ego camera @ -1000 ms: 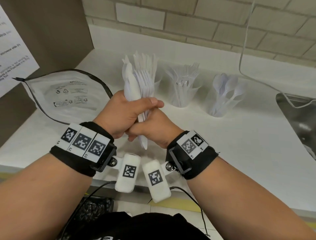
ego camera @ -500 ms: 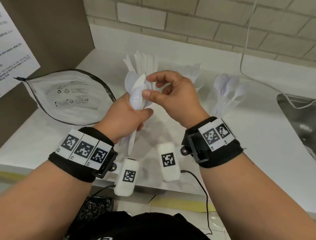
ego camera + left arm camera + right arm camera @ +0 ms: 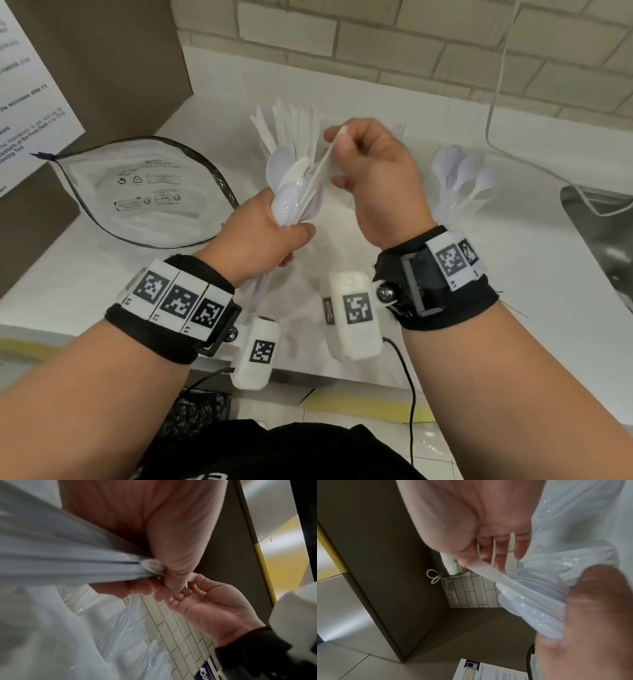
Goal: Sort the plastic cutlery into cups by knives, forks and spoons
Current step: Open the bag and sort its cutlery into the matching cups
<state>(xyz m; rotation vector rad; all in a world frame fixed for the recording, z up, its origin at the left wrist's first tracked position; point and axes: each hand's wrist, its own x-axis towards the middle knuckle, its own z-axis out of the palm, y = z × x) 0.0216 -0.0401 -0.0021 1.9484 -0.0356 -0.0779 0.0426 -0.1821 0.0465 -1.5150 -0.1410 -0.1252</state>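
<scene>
My left hand (image 3: 274, 236) grips a bundle of white plastic cutlery (image 3: 294, 192), spoon bowls up, above the white counter (image 3: 513, 308). My right hand (image 3: 342, 144) pinches the end of one thin white piece (image 3: 323, 164), which slants up out of the bundle. In the right wrist view that piece (image 3: 486, 572) runs from my fingers (image 3: 498, 555) down into the spoon bowls (image 3: 539, 601). In the left wrist view the handles (image 3: 68, 561) fan out under my palm. Behind stand the knife cup (image 3: 291, 126), fork tips (image 3: 399, 128) mostly hidden by my right hand, and the spoon cup (image 3: 462, 178).
An opened white zip bag (image 3: 144, 192) lies on the counter at the left, beside a brown side panel (image 3: 102, 68) carrying a paper notice (image 3: 27, 102). A steel sink (image 3: 603, 233) sits at the right, with a thin white cable (image 3: 496, 102) hanging above it.
A second ago both hands clasped the bundle. My right hand let go, rose to its top, pinched one piece and is drawing it up and to the right.
</scene>
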